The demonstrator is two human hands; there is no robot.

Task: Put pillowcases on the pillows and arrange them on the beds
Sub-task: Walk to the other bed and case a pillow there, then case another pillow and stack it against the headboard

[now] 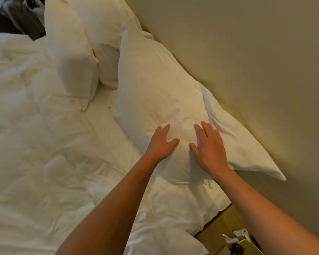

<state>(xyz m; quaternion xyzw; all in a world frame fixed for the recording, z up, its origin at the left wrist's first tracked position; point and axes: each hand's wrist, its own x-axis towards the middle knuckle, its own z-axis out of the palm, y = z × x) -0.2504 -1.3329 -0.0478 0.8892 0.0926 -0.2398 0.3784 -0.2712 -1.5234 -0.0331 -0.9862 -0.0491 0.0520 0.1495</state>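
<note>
A large white pillow in its pillowcase (155, 85) leans along the beige wall at the head of the bed. Both my hands lie flat on its near part, palms down and fingers spread. My left hand (161, 143) presses the middle of the pillow; my right hand (209, 147) rests a little to the right, beside a loose flap of the case. Two more white pillows stand further back: one (72, 57) to the left, another (101, 17) behind it against the wall.
A rumpled white duvet (44, 144) covers the bed on the left and in front. The beige wall (247, 52) runs along the right. At the lower right a wooden bedside surface (217, 230) holds a white cable and a dark small object.
</note>
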